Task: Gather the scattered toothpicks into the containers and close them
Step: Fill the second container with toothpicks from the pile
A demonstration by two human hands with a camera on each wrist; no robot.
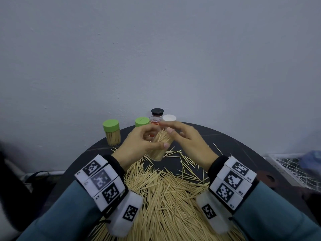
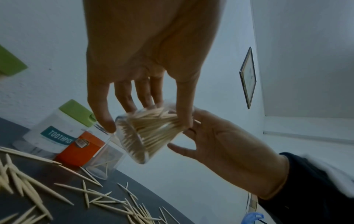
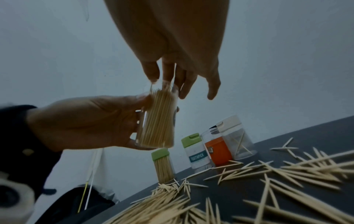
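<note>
My left hand [image 1: 154, 139] grips a clear lidless container [image 1: 160, 148] packed with toothpicks and holds it tilted above the black round table [image 1: 225, 141]. The same container [image 2: 145, 133] sits between my left fingers [image 2: 122, 98] and thumb. My right hand [image 1: 173, 131] hovers over its mouth, straight fingers [image 3: 168, 72] touching the toothpick tips, thumb apart. A big pile of loose toothpicks [image 1: 165, 197] covers the near table. At the back stand a full green-lidded container [image 1: 112, 134], a second green-lidded one [image 1: 142, 122], an orange-labelled one with a black lid [image 1: 157, 117] and a white-lidded one [image 1: 169, 117].
A white wall rises just behind the table's far edge. A white wire basket [image 1: 295, 171] sits off the table to the right, and dark objects [image 1: 34, 176] lie low on the left. Stray toothpicks [image 1: 187, 164] spread toward the right side.
</note>
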